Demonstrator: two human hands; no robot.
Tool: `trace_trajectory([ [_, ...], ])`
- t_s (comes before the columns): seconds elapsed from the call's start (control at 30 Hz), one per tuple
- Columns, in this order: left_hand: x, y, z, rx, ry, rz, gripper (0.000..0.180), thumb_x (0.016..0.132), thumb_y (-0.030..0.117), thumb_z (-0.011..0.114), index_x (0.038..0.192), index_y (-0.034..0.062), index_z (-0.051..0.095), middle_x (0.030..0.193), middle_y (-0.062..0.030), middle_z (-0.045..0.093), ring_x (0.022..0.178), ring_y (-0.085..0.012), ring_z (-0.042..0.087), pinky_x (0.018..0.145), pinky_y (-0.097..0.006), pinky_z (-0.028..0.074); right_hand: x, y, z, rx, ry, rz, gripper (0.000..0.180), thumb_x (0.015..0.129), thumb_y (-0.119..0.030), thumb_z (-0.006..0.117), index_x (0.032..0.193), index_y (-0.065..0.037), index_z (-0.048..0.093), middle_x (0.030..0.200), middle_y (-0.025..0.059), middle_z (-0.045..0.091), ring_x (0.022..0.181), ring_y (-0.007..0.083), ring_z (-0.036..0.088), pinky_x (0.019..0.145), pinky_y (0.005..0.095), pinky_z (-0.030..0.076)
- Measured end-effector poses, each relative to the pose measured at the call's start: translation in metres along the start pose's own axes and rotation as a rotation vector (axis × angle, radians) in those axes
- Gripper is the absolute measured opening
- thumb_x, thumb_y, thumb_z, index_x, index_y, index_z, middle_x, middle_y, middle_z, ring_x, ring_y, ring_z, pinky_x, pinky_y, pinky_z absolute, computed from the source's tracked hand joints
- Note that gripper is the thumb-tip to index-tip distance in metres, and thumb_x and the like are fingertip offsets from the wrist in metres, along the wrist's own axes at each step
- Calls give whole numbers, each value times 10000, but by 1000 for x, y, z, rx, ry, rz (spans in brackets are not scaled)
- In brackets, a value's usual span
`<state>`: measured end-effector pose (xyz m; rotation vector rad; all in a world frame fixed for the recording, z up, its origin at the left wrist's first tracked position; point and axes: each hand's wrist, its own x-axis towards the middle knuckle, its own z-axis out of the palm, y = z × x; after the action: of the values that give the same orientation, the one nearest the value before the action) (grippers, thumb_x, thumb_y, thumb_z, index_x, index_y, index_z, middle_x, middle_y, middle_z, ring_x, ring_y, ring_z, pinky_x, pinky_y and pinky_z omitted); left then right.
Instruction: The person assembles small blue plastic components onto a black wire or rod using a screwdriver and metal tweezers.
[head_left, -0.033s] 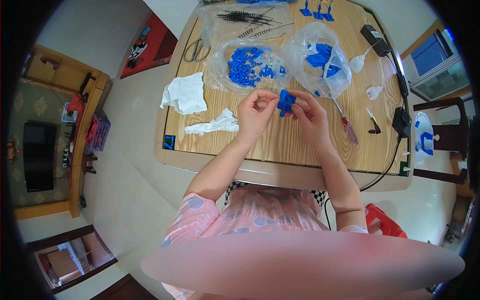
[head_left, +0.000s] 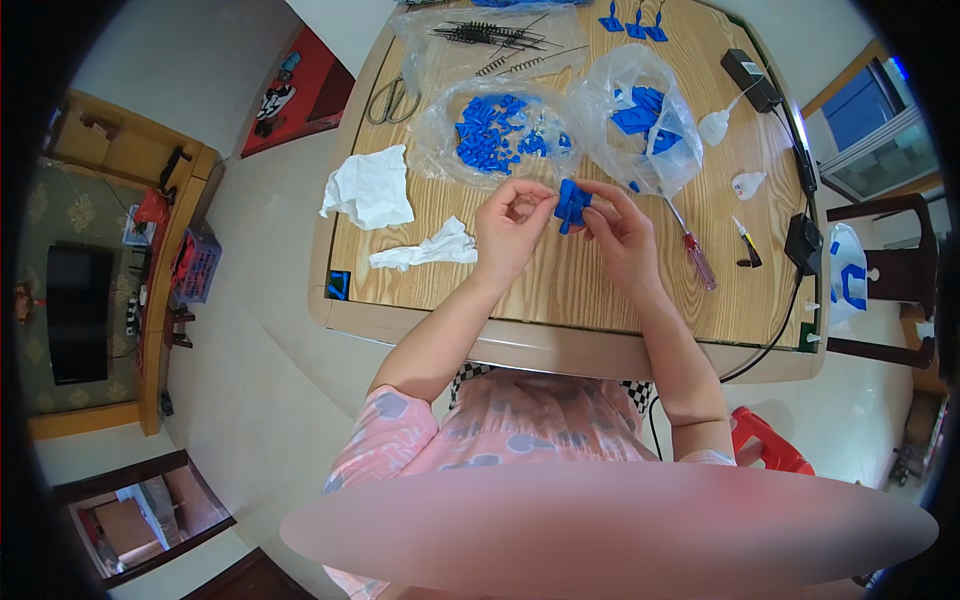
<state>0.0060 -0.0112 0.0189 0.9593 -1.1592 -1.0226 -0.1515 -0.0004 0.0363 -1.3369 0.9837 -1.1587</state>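
Over the near middle of the table, my right hand (head_left: 625, 240) grips a small blue plastic part (head_left: 572, 205) between thumb and fingers, from its right side. My left hand (head_left: 512, 225) is closed in a pinch, its thumb and forefinger meeting at the part's upper left edge. Whether a tiny piece sits between those fingertips is too small to see. Beyond my hands lies an open clear bag of small blue pieces (head_left: 485, 135). To its right another clear bag holds larger blue plastic parts (head_left: 635, 120).
A screwdriver (head_left: 698, 262) and a small black-and-yellow tube (head_left: 746, 243) lie right of my hands. Crumpled white tissues (head_left: 370, 188) and scissors (head_left: 392, 100) lie left. Black springs (head_left: 490, 35) rest on plastic at the back. A black power cord (head_left: 775, 335) crosses the table's right edge.
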Motion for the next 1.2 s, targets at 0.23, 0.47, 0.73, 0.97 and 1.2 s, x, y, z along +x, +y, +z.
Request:
trace_trajectory([
  [0.23, -2, -2, 0, 96, -95, 36, 224, 779, -67, 656, 968, 12, 565, 992, -69, 601, 903, -116, 588, 725, -232, 493, 1, 0, 2, 62, 37, -5, 332, 923, 2, 476, 1249, -60, 491, 961, 64, 656, 830, 84, 620, 695, 208, 472],
  [0.47, -2, -3, 2, 70, -83, 56, 304, 773, -81, 650, 1038, 17, 535, 1042, -79, 577, 943, -123, 580, 706, -223, 495, 1, 0, 3, 100, 45, 36, 364, 921, 2, 485, 1279, -59, 460, 964, 79, 656, 851, 103, 618, 738, 235, 509],
  [0.73, -5, 0, 5, 116, -130, 63, 355, 769, -77, 657, 1081, 19, 519, 1070, -84, 564, 943, -124, 579, 710, -221, 492, 2, 1, 5, 99, 77, 13, 364, 918, 2, 492, 1276, -59, 465, 965, 79, 658, 844, 100, 613, 734, 238, 516],
  [0.97, -4, -3, 5, 154, -138, 38, 391, 760, -82, 662, 1105, 20, 507, 1074, -89, 564, 932, -118, 582, 710, -216, 487, 1, 0, 4, 51, 68, 14, 360, 917, 12, 487, 1268, -64, 475, 993, 95, 654, 869, 106, 613, 759, 252, 528],
  [1.2, -5, 1, 6, 200, -116, 41, 399, 756, -78, 662, 1108, 25, 506, 1050, -77, 577, 912, -110, 585, 708, -210, 478, 1, 0, 5, 68, 52, 22, 364, 914, 25, 481, 1269, -55, 467, 1020, 112, 649, 921, 124, 610, 807, 275, 531],
])
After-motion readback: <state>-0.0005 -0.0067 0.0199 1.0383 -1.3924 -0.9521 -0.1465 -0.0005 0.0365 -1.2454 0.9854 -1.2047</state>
